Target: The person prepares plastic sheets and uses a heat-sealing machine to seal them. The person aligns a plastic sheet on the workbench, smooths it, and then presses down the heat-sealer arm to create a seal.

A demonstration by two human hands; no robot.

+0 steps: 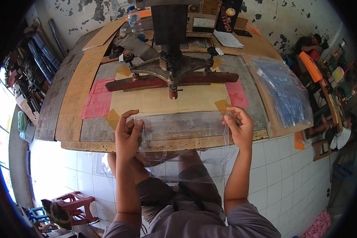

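Note:
Between my hands hangs a clear plastic sheet (178, 125), drooping over the table's near edge toward my lap. My left hand (127, 131) pinches its left side, and my right hand (238, 125) pinches its right side, both with bent fingers. Just beyond lies a pale yellow sheet (166, 104) on the press bed, with amber tape at its corners and pink pieces (98, 98) at its sides. Above it stands the press head (172, 69), a metal spider bracket carrying a long reddish bar (139, 84). Whether the bar touches the sheet I cannot tell.
Right of the bed lies a stack of clear bluish plastic (283, 91) on cardboard. At the back stand a water bottle (135, 22) and a meter box (204, 24). Stools (73, 208) are on the floor at lower left. Another person (311, 45) sits at far right.

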